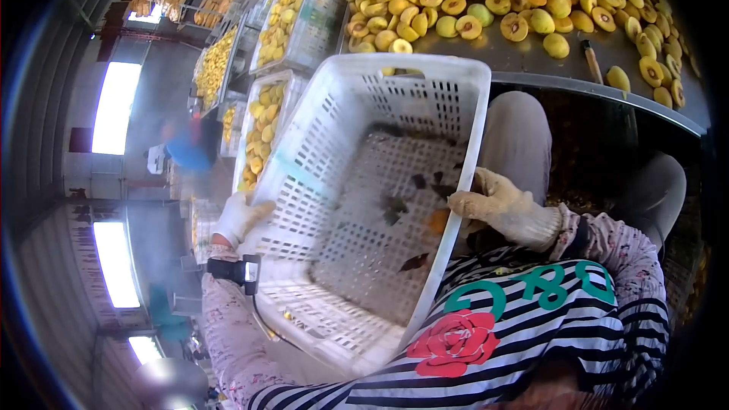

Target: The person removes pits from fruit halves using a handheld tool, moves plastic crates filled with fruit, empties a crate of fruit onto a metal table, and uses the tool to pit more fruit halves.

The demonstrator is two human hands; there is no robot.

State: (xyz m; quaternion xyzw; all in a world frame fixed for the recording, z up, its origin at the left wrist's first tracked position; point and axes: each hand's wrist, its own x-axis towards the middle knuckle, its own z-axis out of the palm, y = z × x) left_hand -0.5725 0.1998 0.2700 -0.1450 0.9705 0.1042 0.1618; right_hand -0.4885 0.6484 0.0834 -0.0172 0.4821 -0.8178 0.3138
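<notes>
A white slatted plastic crate (pixel 304 175) is tilted across my lap, its inside facing me. A few dark leaves (pixel 395 209) and a blurred orange spot lie in it, and its bottom looks dirty. My left hand (pixel 241 218), in a pale glove, grips the crate's rim at the left, thumb over the edge. My right hand (pixel 505 207), in a cream knitted glove, is closed on the opposite rim, with its fingertips on the edge.
Halved yellow fruit (pixel 456 0) is heaped on a metal table (pixel 493 45) ahead, with a wooden-handled tool (pixel 591 61) near its edge. Crates of fruit (pixel 262 125) stand at the left. A blurred person in blue (pixel 190 148) is farther off.
</notes>
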